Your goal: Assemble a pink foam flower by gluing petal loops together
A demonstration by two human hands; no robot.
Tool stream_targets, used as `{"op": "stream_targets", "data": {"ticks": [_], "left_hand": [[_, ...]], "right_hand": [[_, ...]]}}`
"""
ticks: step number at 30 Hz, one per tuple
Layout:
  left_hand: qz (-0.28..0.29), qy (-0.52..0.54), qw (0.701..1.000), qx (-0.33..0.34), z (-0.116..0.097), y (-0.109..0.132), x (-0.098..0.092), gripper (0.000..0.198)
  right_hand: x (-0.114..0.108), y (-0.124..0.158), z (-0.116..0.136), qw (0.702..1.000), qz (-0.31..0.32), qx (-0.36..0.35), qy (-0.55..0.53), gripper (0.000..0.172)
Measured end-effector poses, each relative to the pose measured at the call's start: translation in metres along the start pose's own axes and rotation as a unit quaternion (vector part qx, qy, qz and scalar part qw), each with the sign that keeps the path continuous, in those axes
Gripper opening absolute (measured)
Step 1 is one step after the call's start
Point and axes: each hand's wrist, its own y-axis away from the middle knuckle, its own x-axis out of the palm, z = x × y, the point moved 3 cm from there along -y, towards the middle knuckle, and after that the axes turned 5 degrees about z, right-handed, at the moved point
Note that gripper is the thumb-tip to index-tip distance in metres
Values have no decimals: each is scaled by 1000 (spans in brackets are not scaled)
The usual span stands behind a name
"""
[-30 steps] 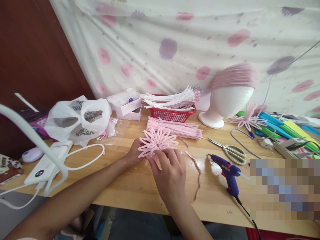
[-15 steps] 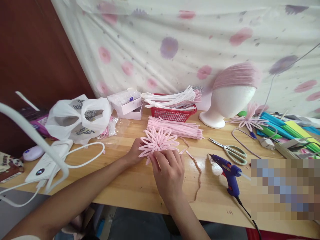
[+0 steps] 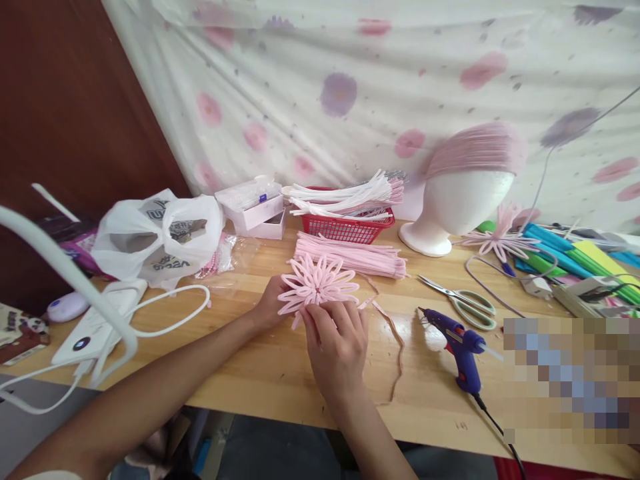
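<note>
A pink looped flower [image 3: 319, 287] is held up over the front middle of the wooden table. My left hand [image 3: 273, 305] grips it from behind on the left, its fingertips hidden by the petals. My right hand [image 3: 336, 340] pinches the flower's near lower edge between thumb and fingers. Just behind the flower lies a bundle of pink fuzzy stems [image 3: 353, 255]. Scissors [image 3: 463, 300] and a blue glue gun [image 3: 455, 343] rest to the right of my right hand.
Behind the bundle stands a red basket [image 3: 345, 230] of white and pink stems. A foam head [image 3: 463, 200] is at the back right. At left are a plastic bag [image 3: 155, 240], a power bank [image 3: 97, 323] and a white cable [image 3: 173, 330]. A brown strip [image 3: 399, 357] curls near the centre.
</note>
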Motion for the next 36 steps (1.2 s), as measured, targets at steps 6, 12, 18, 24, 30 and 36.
{"op": "stream_targets", "data": {"ticks": [6,12,18,24,30,36], "left_hand": [[1,-2,1000,-3,1,0,-1,16],[7,8,1000,3,2,-1,-1,17],[3,12,1000,-13,1,-1,-1,18],[7,10,1000,-25,3,0,0,17],[6,16,1000,-9,0,0,0,16],[13,19,1000,-9,2,1,0,12]], "right_hand": [[0,0,0,1000,-2,6,6,14],[0,1,1,1000,-2,3,-7,10],[1,3,1,1000,-5,5,-15,10],[1,2,0,1000,-18,0,-11,11],[1,5,0,999,-22,3,-24,4],[1,9,0,999,-44,-1,-18,6]]}}
